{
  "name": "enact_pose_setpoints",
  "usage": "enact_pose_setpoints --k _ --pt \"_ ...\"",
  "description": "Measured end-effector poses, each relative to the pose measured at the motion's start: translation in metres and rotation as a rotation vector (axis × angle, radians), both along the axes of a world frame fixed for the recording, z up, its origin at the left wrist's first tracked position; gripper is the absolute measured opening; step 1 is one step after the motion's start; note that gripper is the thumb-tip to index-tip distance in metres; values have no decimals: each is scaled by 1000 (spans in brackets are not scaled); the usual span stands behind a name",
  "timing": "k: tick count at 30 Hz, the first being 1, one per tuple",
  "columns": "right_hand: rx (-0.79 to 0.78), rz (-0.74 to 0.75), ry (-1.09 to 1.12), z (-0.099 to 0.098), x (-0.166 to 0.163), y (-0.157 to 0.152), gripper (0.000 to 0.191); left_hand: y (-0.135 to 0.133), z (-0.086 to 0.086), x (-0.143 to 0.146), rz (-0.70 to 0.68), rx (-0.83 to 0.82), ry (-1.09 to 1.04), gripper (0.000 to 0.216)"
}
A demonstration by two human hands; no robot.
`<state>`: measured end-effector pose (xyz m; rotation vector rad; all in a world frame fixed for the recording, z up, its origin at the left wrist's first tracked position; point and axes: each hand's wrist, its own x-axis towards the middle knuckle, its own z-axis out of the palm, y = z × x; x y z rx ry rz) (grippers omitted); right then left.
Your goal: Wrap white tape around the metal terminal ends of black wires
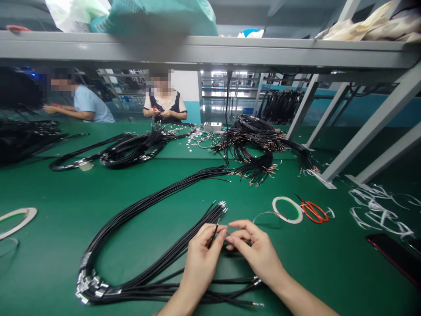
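My left hand [205, 250] pinches the end of a black cable [214, 233], its tip pointing up between thumb and fingers. Close beside it, my right hand [255, 245] has its thumb and fingertips closed on a thin strip of tape [263, 213] that runs back to a white and green tape roll [275, 206]. The fingertips of both hands almost meet at the cable. Under and left of my hands curves a bundle of black cables [108, 224] with metal ends, and shiny silver labels [87, 285] gather at its bend.
Orange-handled scissors [315, 213] lie right of the roll. White strips [378, 210] and a dark phone [391, 254] are farther right. Piles of black cables [253, 136] lie behind, beneath a grey shelf [197, 50] on slanted legs. Two people sit across the green table [49, 206].
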<state>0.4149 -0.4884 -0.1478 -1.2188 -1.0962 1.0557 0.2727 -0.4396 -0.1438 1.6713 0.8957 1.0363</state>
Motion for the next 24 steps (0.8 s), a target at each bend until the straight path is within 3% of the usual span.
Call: enact_pose_setpoints --k 7,14,24 --pt "-49 97 301 3 -2 5 30 3 -6 -1 -5 76 -6 18" --pt "-98 78 320 3 -3 5 34 0 -6 1 30 144 -2 18" --pt "-151 -28 379 2 -2 7 30 -3 -5 1 10 40 -7 13"
